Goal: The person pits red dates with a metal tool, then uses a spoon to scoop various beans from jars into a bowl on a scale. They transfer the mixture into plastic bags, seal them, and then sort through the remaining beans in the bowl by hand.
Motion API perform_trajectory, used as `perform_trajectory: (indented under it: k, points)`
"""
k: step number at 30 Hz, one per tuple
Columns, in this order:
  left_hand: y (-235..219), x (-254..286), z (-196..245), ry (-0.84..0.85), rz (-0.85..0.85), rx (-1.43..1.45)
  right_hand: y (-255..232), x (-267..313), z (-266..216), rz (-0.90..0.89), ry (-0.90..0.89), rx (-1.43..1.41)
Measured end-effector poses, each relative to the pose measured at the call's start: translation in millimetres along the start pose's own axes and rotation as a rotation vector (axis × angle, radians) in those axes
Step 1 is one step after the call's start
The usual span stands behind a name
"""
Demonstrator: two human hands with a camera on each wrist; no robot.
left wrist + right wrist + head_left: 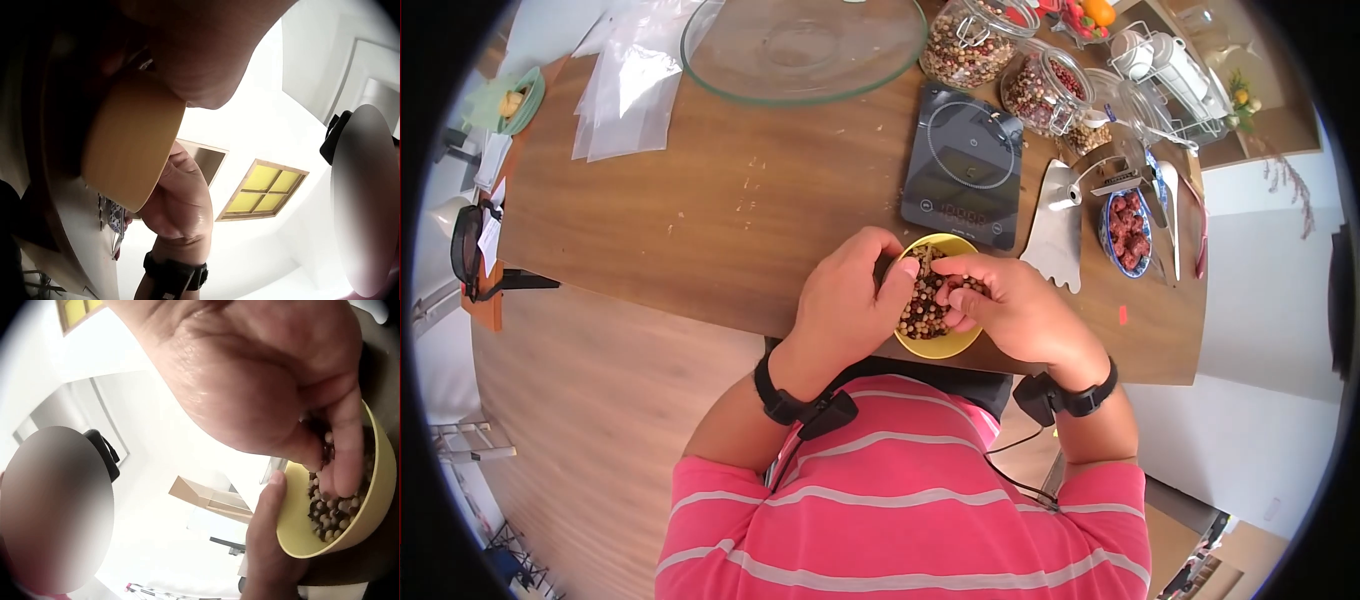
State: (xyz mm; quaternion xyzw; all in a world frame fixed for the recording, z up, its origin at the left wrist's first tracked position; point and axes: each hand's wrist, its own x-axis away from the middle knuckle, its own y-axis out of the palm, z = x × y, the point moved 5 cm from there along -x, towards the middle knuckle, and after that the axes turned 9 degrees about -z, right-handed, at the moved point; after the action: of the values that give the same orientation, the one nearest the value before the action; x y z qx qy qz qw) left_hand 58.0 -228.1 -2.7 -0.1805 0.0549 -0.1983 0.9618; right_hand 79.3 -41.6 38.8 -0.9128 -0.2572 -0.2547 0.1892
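Plainly, left fingers (pixel 876 242) grip one bowl (pixel 943 347), right fingers (pixel 348 450) several peppercorns (pixel 329 438).

Yellow bowl (pixel 134 140), against left hand (pixel 203 53); right hand (pixel 181 203), opposite; black strap (pixel 172 275), its wrist; yellow-paned window (pixel 265 190), beyond.

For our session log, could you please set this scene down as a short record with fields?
Left hand: grips the yellow bowl at its rim
Right hand: inside the bowl, holding some bead-like pieces
Piece colors: dark and tan, mixed
Beyond the bowl: black touch-panel appliance
Right side: clip-top glass jars, blue-and-white dish of dark red pieces
Far side: round glass dish, clear plastic bags
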Motion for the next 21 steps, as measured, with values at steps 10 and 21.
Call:
perform_trajectory:
  k: [10,21]
  points:
    - [0,0,2,0.053,0.032,-0.007,0,-10,14,-0.084,-0.207,-0.834]
    - [-2,-4,15,0.105,0.033,-0.274,20,0,24,-0.041,-0.354,-1.169]
